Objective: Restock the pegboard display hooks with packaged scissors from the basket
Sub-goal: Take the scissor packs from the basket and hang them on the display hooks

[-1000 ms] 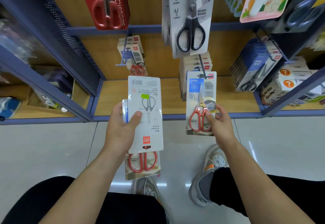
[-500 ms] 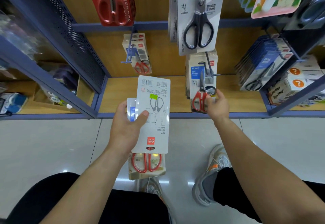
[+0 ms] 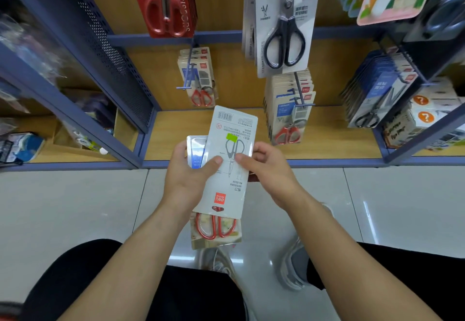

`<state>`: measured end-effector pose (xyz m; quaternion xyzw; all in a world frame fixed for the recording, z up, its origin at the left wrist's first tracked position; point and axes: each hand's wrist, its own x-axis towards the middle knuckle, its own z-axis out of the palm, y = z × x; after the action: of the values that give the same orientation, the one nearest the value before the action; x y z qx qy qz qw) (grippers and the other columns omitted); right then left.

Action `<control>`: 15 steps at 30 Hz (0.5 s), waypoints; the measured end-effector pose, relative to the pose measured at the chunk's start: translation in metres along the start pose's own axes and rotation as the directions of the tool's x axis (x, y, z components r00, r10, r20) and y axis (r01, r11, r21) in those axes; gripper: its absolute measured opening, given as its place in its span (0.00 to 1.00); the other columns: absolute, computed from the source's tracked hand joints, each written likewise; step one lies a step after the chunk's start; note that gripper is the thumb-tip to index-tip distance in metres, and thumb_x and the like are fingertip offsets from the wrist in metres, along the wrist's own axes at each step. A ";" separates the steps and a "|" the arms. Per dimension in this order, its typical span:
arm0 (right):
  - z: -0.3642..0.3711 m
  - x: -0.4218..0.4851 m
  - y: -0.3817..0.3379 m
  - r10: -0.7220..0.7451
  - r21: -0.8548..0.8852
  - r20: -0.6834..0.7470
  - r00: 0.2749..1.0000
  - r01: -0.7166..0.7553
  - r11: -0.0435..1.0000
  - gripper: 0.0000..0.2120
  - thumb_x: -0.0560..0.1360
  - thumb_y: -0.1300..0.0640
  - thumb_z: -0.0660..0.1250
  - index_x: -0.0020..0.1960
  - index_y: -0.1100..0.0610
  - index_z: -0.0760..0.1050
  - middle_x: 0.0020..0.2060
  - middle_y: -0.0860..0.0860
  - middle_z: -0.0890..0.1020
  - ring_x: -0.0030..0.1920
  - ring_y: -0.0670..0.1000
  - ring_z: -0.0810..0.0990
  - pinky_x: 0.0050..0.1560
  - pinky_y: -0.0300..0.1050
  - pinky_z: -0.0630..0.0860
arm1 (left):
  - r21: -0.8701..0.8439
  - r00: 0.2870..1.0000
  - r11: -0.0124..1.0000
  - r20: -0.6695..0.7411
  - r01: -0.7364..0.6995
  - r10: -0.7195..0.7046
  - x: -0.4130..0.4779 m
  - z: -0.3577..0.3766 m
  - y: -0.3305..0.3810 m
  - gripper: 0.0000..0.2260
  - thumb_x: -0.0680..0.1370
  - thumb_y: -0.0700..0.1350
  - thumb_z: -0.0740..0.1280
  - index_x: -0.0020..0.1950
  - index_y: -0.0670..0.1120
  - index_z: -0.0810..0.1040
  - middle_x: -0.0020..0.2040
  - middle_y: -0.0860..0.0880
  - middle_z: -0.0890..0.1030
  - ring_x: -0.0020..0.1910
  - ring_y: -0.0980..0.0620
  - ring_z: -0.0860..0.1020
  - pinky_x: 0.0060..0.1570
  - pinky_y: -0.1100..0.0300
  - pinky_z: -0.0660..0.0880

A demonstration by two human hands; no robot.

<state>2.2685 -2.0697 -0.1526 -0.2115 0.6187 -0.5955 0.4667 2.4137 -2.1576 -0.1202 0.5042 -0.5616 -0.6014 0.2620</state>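
Half a second ago the right hand was out at the middle hook, on a red-handled pack. That pack now hangs at the front of the hooked row, up and beyond the grip. The right hand has come back to the stack of packaged scissors, which the left hand grips from its left side as before, thumb across the front.

The right hand pinches the top pack at its right edge, thumb on the printed back just beside the left thumb and fingers curled behind.

Three packs show in the stack:
- the white top pack
- a blue-fronted pack peeking out under the left fingers
- a red-handled one sticking out below both grips

Beyond the hands, three hooked rows hang at the lower level and two larger scissor packs hang above them.
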 end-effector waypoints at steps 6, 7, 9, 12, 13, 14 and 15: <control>-0.015 -0.004 -0.016 0.051 0.172 -0.092 0.994 -0.035 0.985 0.07 0.83 0.61 0.64 0.57 0.52 0.76 0.50 0.49 0.88 0.48 0.51 0.88 0.46 0.52 0.86 | 0.126 0.994 0.988 -0.056 -0.091 0.099 0.005 -0.002 -0.001 0.09 0.82 0.42 0.69 0.62 0.48 0.78 0.51 0.56 0.84 0.48 0.59 0.82 0.43 0.64 0.76; -0.020 -0.005 -0.019 0.054 0.192 -0.117 0.992 -0.031 0.981 0.07 0.83 0.61 0.64 0.59 0.52 0.76 0.52 0.49 0.88 0.49 0.52 0.88 0.45 0.52 0.86 | 0.126 0.993 0.988 -0.062 -0.093 0.102 0.006 -0.003 -0.002 0.08 0.82 0.42 0.69 0.61 0.49 0.78 0.51 0.56 0.84 0.51 0.57 0.82 0.47 0.62 0.77; -0.031 -0.006 -0.024 0.018 0.117 -0.175 0.984 0.003 0.993 0.06 0.83 0.59 0.64 0.59 0.52 0.74 0.55 0.50 0.87 0.48 0.52 0.88 0.41 0.48 0.85 | 0.115 0.991 0.989 -0.084 -0.094 0.104 0.007 -0.005 -0.002 0.08 0.82 0.43 0.69 0.60 0.50 0.79 0.53 0.54 0.85 0.54 0.52 0.83 0.53 0.55 0.80; -0.040 -0.008 -0.027 -0.059 -0.079 -0.186 0.981 0.045 0.996 0.06 0.83 0.56 0.66 0.58 0.52 0.71 0.56 0.48 0.85 0.46 0.50 0.88 0.38 0.46 0.83 | 0.103 0.989 0.987 -0.072 -0.121 0.128 0.005 -0.005 0.000 0.07 0.82 0.43 0.70 0.56 0.54 0.79 0.51 0.57 0.85 0.52 0.56 0.83 0.52 0.57 0.81; -0.039 -0.009 -0.027 -0.067 -0.107 -0.169 0.983 0.050 0.993 0.06 0.83 0.55 0.66 0.59 0.52 0.71 0.55 0.47 0.85 0.46 0.49 0.88 0.38 0.46 0.83 | 0.102 0.988 0.985 -0.051 -0.141 0.147 0.003 -0.004 0.001 0.07 0.82 0.42 0.69 0.55 0.55 0.78 0.49 0.59 0.84 0.49 0.61 0.83 0.48 0.64 0.80; -0.035 -0.010 -0.027 -0.070 -0.119 -0.152 0.986 0.052 0.992 0.07 0.83 0.55 0.66 0.59 0.52 0.71 0.54 0.47 0.86 0.46 0.49 0.88 0.38 0.46 0.84 | 0.100 0.987 0.982 -0.023 -0.158 0.161 0.000 -0.001 0.002 0.08 0.82 0.41 0.69 0.55 0.55 0.78 0.49 0.60 0.84 0.47 0.65 0.82 0.44 0.70 0.77; -0.030 -0.011 -0.027 -0.068 -0.107 -0.138 0.988 0.054 0.993 0.07 0.83 0.55 0.66 0.59 0.53 0.71 0.52 0.47 0.86 0.46 0.49 0.88 0.38 0.46 0.84 | 0.099 0.986 0.981 0.003 -0.165 0.165 -0.002 0.001 0.003 0.09 0.82 0.40 0.69 0.56 0.54 0.78 0.49 0.60 0.84 0.44 0.68 0.81 0.40 0.74 0.75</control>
<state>2.2408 -2.0498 -0.1277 -0.2114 0.6731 -0.5905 0.3919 2.4129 -2.1557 -0.1169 0.4698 -0.6300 -0.5476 0.2871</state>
